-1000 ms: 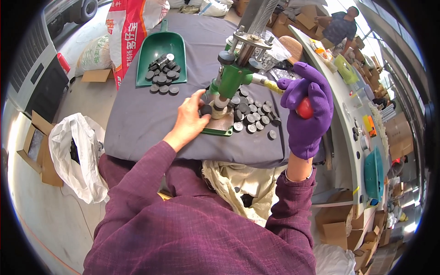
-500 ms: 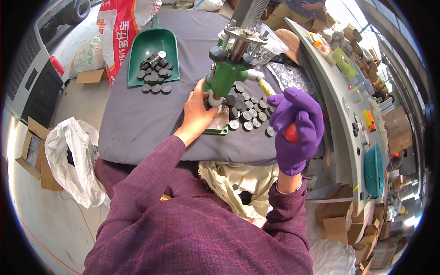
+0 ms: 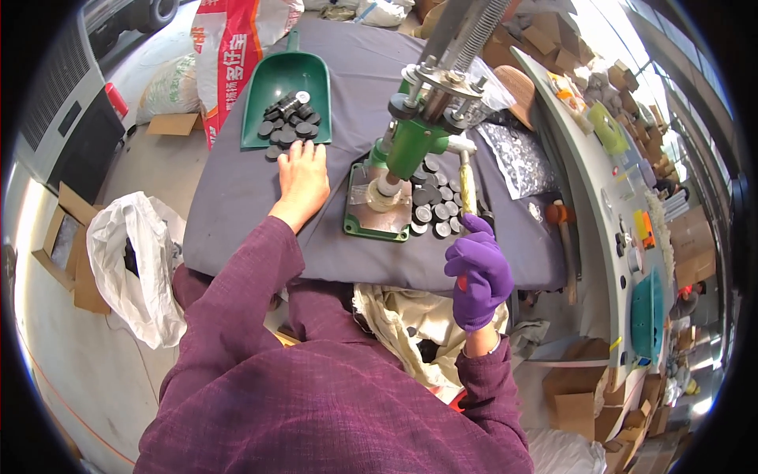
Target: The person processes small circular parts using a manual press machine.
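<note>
A green hand press [image 3: 417, 146] stands on the cloth-covered table, its pale ram tip over a round, whitish seat on the metal base plate [image 3: 359, 207]. My right hand [image 3: 478, 272], in a purple knitted glove, is closed round the red knob [image 3: 461, 282] of the press's yellow-wrapped lever [image 3: 466, 186]. My bare left hand [image 3: 304, 183] reaches to the front lip of a green dustpan [image 3: 251, 118]. Its fingers are slightly apart, with the tips among round black caps [image 3: 304, 129]; no cap shows clearly in its grip. Several grey-faced black caps [image 3: 442, 212] lie right of the press.
A clear bag of small parts [image 3: 517, 162] and a straw hat [image 3: 517, 91] lie at the table's right. An orange-headed mallet [image 3: 559, 213] is by the right edge. An open cream sack [image 3: 410, 324] sits below the front edge, a white bag [image 3: 130, 268] on the left.
My left hand has left the press's base and moved left to the caps at the dustpan. My gloved right hand has come lower and nearer to me with the lever. The view has shifted slightly.
</note>
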Available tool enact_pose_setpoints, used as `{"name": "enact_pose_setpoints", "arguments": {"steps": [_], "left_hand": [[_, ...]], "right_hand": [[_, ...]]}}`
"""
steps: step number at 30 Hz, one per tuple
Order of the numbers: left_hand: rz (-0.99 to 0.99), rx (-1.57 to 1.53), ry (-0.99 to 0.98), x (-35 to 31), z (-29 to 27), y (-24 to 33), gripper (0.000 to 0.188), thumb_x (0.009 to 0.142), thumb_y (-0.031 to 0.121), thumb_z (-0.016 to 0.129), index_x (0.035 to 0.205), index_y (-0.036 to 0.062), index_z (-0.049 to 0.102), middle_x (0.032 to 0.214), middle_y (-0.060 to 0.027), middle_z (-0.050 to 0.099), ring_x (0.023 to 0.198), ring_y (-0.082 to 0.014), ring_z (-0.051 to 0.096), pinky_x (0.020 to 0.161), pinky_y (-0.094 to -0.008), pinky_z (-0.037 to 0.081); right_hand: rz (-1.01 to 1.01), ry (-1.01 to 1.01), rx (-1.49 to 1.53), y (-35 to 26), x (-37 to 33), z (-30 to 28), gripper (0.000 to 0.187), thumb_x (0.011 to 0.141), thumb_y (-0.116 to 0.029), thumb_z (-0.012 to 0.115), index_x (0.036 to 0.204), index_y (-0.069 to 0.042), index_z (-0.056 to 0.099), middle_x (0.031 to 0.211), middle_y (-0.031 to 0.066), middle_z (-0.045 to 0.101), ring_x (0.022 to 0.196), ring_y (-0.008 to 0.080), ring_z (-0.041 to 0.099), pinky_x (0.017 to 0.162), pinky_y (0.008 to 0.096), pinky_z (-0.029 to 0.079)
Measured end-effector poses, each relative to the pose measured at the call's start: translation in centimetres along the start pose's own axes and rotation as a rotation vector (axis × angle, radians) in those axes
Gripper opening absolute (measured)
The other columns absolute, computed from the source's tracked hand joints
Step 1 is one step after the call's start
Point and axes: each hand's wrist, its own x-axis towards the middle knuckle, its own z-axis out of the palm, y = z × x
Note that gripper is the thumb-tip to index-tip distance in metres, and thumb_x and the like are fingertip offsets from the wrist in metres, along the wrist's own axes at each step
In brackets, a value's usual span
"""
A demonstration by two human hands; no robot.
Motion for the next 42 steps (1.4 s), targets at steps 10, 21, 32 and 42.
{"name": "enact_pose_setpoints", "arguments": {"steps": [10, 21, 32, 42], "left_hand": [[0.088, -0.368, 0.022, -2.8, -2.0, -1.8, 0.031, 0.076, 0.007, 0.071, 0.106, 0.0065, 0.065, 0.102, -0.0091, 0.064, 0.101, -0.0298, 0.056, 0.084, -0.0425, 0.046], [-0.071, -0.786, -0.006, -2.2, -3.9, 2.2, 0.061, 0.069, 0.004, 0.075, 0.126, 0.0076, 0.056, 0.098, -0.0134, 0.066, 0.092, -0.0279, 0.067, 0.082, -0.0373, 0.053], [-0.083, -0.829, -0.082, -1.6, -4.4, 8.4, 0.074, 0.069, 0.005, 0.073, 0.136, 0.0027, 0.042, 0.102, -0.0172, 0.066, 0.099, -0.0363, 0.060, 0.085, -0.0461, 0.049], [-0.261, -1.023, -0.076, -0.3, -2.4, 8.5, 0.075, 0.068, 0.006, 0.074, 0.136, -0.0004, 0.041, 0.106, -0.0174, 0.067, 0.101, -0.0385, 0.061, 0.087, -0.0465, 0.048]], "right_hand": [[0.266, 0.058, 0.233, -3.3, 4.9, -1.3, 0.037, 0.085, -0.006, 0.042, 0.113, 0.007, 0.063, 0.074, 0.0091, 0.060, 0.061, 0.0124, 0.056, 0.075, 0.0303, 0.052], [0.177, 0.118, 0.218, -2.5, 9.9, -1.5, 0.040, 0.092, -0.017, 0.041, 0.115, 0.009, 0.062, 0.062, 0.0053, 0.057, 0.060, 0.0130, 0.056, 0.081, 0.0354, 0.053], [0.161, 0.144, 0.163, -2.8, 9.6, -1.2, 0.043, 0.094, -0.018, 0.036, 0.117, 0.012, 0.057, 0.062, 0.0048, 0.048, 0.058, 0.0161, 0.049, 0.082, 0.0386, 0.050], [0.072, 0.146, 0.314, -1.5, 6.3, 0.1, 0.034, 0.092, -0.011, 0.042, 0.111, 0.009, 0.062, 0.068, 0.0077, 0.057, 0.060, 0.0129, 0.054, 0.079, 0.0344, 0.050]]}}
